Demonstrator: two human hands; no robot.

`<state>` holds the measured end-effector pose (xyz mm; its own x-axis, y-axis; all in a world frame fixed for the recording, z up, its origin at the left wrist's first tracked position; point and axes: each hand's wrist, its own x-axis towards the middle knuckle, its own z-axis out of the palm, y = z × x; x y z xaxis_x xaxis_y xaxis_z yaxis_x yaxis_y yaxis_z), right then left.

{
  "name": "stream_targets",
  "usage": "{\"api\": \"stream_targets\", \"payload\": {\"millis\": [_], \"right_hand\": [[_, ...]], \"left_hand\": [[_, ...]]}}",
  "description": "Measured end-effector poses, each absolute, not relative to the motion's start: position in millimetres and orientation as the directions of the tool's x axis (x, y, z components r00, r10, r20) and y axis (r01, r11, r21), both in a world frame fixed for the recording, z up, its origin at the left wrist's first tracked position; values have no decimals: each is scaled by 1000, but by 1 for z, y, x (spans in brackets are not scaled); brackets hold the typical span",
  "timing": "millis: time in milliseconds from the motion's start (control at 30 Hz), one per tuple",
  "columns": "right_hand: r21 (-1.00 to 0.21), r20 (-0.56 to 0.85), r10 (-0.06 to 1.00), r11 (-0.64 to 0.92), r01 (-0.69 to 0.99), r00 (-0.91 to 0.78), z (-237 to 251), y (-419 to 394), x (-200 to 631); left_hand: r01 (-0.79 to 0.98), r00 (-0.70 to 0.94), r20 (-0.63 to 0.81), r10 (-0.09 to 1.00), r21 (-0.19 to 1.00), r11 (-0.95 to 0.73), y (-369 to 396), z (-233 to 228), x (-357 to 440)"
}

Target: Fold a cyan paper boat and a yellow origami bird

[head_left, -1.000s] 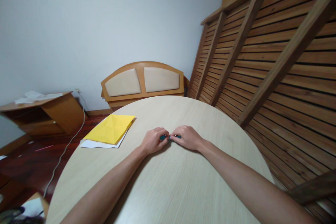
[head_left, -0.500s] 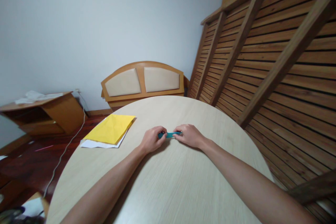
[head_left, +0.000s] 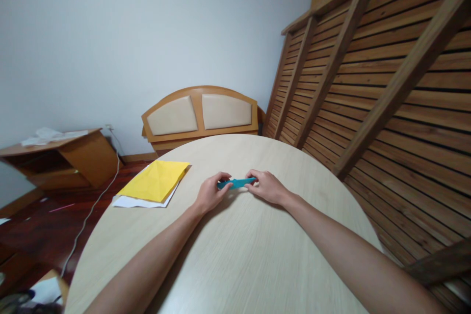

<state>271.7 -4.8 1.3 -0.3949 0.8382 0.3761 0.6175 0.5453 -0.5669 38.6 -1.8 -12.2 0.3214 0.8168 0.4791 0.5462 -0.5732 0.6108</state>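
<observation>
A narrow piece of folded teal paper (head_left: 238, 183) spans the gap between my two hands, just over the round pale table (head_left: 257, 255). My left hand (head_left: 212, 193) pinches its left end between thumb and fingers. On the other end, the thumb and fingertips of my right hand (head_left: 268, 187) are closed. Parts of both ends are hidden by my fingers. To the left, yellow paper (head_left: 154, 181) lies on top of white paper (head_left: 138, 202) on the table.
Behind the table stands a wooden headboard (head_left: 200, 113) with cream panels. A slatted wooden frame (head_left: 386, 83) leans along the right side. At the left are a low wooden cabinet (head_left: 88, 157) with papers on top and a pale cable (head_left: 90, 213) on the dark floor.
The teal paper has risen slightly and turned, so more of its face shows between my hands. Both hands have shifted a little, with the fingers less tightly curled.
</observation>
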Motion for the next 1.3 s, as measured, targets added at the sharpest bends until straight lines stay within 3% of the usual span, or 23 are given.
{"api": "stream_targets", "payload": {"millis": [133,267,800,1033,1300], "right_hand": [[-643,390,863,505,576,-321,-2,2,276],[-687,389,872,489,537,-297,-4,4,277],[-697,411,862,506,508,-296,-4,4,275],[-725,418,863,504,469,-282,-7,10,279],[-694,393,867,499,519,-308,-5,4,278]], "left_hand": [[445,210,465,860,738,-508,3,-13,37],[395,201,424,883,790,-469,4,-14,37],[390,184,385,904,816,-427,9,-18,36],[382,249,340,907,826,-415,12,-23,34],[341,244,362,900,836,-429,13,-26,35]]}}
